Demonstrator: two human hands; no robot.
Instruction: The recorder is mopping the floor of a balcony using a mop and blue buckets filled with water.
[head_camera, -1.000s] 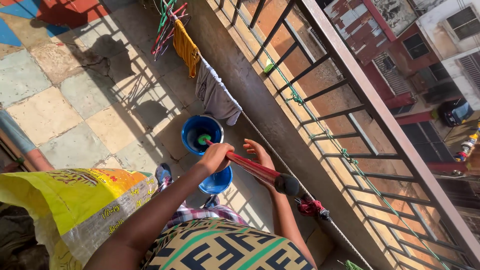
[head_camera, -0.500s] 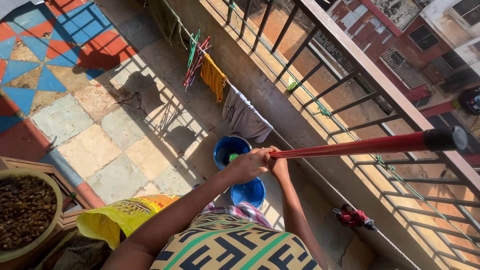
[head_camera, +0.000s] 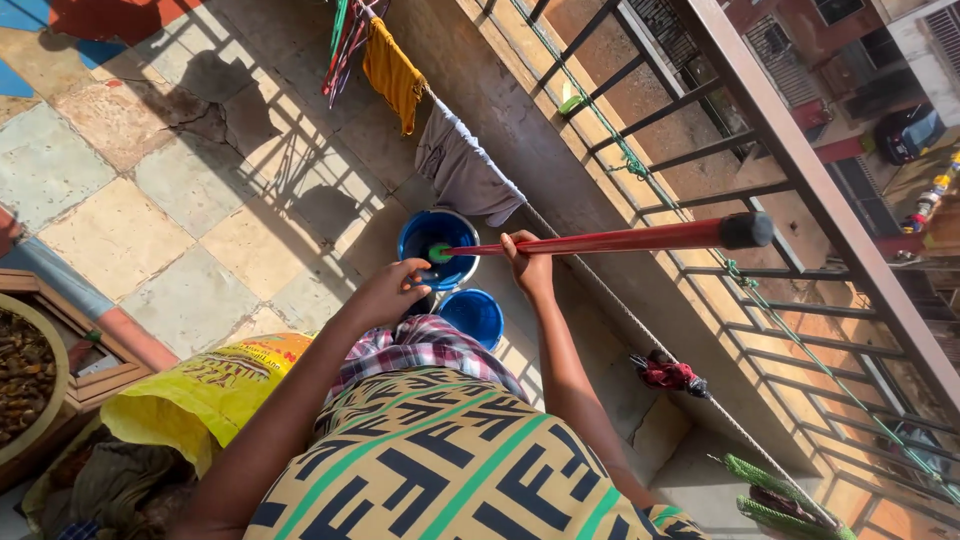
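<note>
The right hand (head_camera: 528, 268) is wrapped around the lower part of a red stick (head_camera: 600, 241), which runs nearly level out toward the balcony railing (head_camera: 790, 160) and ends in a black cap; gripping it low down lets the long free end swing clear of the clothesline (head_camera: 600, 290) strung along the low wall. The stick's other end carries a green fitting that sits over, and seemingly inside, the mouth of the larger blue bucket (head_camera: 438, 248), which stands on the tiled floor (head_camera: 190, 230) close to the foot of the wall. The left hand (head_camera: 388, 293) is off the stick, fingers loosely curled just beside the bucket's rim, holding nothing that can be made out. A smaller blue bucket (head_camera: 473, 316) stands touching or just beside the first, nearer the person's feet. A yellow cloth (head_camera: 392, 73) and a grey cloth (head_camera: 462, 172) hang from the line right above the buckets, so drips would fall near them. A yellow sack (head_camera: 210, 395) lies slumped on the floor at the person's left side, next to a wooden-framed bowl of brown bits (head_camera: 25, 375).
</note>
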